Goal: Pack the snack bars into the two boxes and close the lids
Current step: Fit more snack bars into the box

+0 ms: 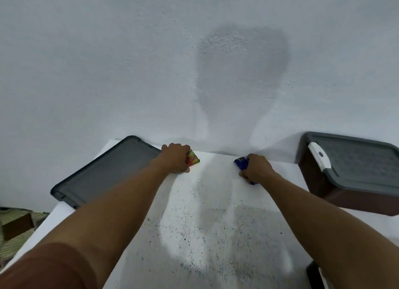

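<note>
Left hand [176, 158] closes its fingers on a red bar [193, 158], right hand [255, 168] on a blue bar [241, 163]; lift both clear, carry one to each box [336, 189]

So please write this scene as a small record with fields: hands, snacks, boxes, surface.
left hand: left hand closed on a red-green snack packet, low on the table near the wall
right hand: right hand closed on a blue snack packet
left box: grey lid on
right box: brown box, its grey lid on, white latch
surface: white speckled table
</note>
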